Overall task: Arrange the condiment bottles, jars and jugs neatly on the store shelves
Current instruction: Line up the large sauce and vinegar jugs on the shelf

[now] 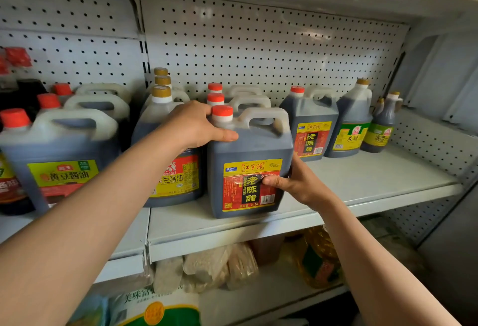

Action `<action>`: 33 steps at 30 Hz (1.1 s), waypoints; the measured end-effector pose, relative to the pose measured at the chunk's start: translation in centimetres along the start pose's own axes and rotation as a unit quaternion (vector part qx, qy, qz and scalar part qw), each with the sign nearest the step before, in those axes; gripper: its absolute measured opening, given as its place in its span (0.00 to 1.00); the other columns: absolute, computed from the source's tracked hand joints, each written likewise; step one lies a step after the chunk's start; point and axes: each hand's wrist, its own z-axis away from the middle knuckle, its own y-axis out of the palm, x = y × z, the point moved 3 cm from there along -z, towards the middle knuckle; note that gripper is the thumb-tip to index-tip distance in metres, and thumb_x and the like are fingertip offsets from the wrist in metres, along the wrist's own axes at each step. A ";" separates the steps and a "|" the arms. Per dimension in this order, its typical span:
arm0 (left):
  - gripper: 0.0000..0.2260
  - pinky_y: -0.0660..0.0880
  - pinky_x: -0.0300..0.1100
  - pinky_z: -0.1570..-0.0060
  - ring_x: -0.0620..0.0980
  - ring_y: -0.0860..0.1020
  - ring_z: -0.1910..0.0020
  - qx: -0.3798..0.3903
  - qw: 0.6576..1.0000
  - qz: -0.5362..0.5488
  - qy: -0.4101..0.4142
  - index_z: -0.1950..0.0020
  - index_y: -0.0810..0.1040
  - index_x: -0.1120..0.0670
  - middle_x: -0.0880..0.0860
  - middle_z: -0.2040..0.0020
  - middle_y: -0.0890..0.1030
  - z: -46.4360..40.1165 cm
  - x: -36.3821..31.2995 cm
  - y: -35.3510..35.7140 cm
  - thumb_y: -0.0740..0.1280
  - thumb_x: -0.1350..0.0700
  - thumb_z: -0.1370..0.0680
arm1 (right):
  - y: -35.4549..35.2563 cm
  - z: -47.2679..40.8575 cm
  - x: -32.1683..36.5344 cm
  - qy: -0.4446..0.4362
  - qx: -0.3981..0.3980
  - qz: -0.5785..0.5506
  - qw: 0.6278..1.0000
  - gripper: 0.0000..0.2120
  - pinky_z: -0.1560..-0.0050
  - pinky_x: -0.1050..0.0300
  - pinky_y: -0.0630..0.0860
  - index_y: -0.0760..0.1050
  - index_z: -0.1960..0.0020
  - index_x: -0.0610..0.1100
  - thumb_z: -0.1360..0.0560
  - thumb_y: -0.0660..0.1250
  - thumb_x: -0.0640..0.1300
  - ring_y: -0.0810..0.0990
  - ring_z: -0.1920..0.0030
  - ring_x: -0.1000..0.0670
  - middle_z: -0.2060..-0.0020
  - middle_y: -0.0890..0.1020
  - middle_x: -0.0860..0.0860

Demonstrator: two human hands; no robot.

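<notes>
Both hands are holding one dark vinegar jug [248, 170] standing upright near the front edge of the white shelf [375, 178]. Left hand [194, 126] is wrapping over the jug's upper left shoulder, thumb lying along the front just below the red cap [222, 111], fingers curling behind the neck. Right hand [297, 183] is gripping the lower right corner, thumb pressing across the red and yellow label [248, 183], remaining fingers hidden round the side.

Directly behind the held jug, two more red-capped jugs [216, 98] are lining up in a row toward the pegboard back panel [258, 48]. Just left, touching or nearly so, a gold-capped soy sauce jug [165, 144] is standing, with two similar ones behind it. Further left, on the adjoining shelf section, a larger red-capped jug [57, 155] is sitting at the front.

To the right, set back, a matching vinegar jug [310, 123], a green-labelled jug [349, 123] and a smaller bottle [380, 126] are standing side by side.
</notes>
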 end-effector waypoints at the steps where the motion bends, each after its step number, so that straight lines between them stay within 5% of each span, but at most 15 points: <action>1: 0.25 0.77 0.49 0.43 0.50 0.80 0.47 -0.013 1.000 -0.006 0.016 0.43 0.82 0.44 0.47 0.48 0.83 0.0 0.0 0.0 0.80 0.41 0.37 | 0.0 0.0 -0.1 -0.001 -0.001 0.000 1.000 0.35 0.44 0.52 0.81 0.65 0.26 0.46 0.29 0.76 0.44 0.81 0.39 0.47 0.39 0.83 0.49; 7: 0.25 0.74 0.51 0.35 0.45 0.80 0.43 0.003 0.990 0.122 0.065 0.39 0.79 0.45 0.44 0.44 0.83 0.1 1.2 1.1 0.81 0.50 0.35 | 0.0 -0.1 -0.6 -0.002 -0.004 -0.008 1.000 0.34 0.44 0.51 0.81 0.66 0.26 0.48 0.29 0.76 0.46 0.81 0.38 0.47 0.39 0.82 0.50; 14: 0.24 0.74 0.53 0.36 0.49 0.80 0.42 0.004 0.992 0.095 0.082 0.43 0.77 0.41 0.45 0.43 0.83 -0.1 1.4 1.1 0.81 0.48 0.35 | -0.3 -0.1 -0.7 -0.002 -0.008 0.010 1.000 0.33 0.45 0.54 0.81 0.66 0.27 0.49 0.28 0.76 0.46 0.81 0.39 0.48 0.39 0.82 0.51; 20: 0.43 0.66 0.45 0.28 0.42 0.69 0.30 0.023 0.982 0.127 0.135 0.23 0.65 0.51 0.50 0.25 0.69 -0.6 -1.0 0.1 0.81 0.52 0.34 | -0.1 0.2 -0.8 0.006 -0.002 0.011 1.000 0.34 0.45 0.54 0.81 0.66 0.27 0.49 0.29 0.76 0.47 0.82 0.40 0.50 0.40 0.83 0.51; 28: 0.32 0.70 0.39 0.41 0.43 0.76 0.39 0.087 0.986 0.032 0.138 0.34 0.79 0.45 0.42 0.39 0.80 -3.9 -4.8 -1.6 0.62 0.28 0.32 | 0.3 0.7 -1.5 0.013 -0.001 0.008 1.000 0.31 0.42 0.52 0.80 0.69 0.30 0.48 0.29 0.77 0.48 0.82 0.40 0.49 0.41 0.84 0.51; 33: 0.30 0.63 0.40 0.40 0.51 0.71 0.31 0.117 0.982 -0.109 0.097 0.27 0.71 0.43 0.48 0.26 0.71 -9.0 -6.2 -0.9 0.54 0.29 0.23 | 0.5 0.9 -0.6 0.026 0.041 -0.024 0.999 0.33 0.42 0.56 0.79 0.65 0.27 0.50 0.28 0.75 0.49 0.80 0.37 0.49 0.39 0.83 0.52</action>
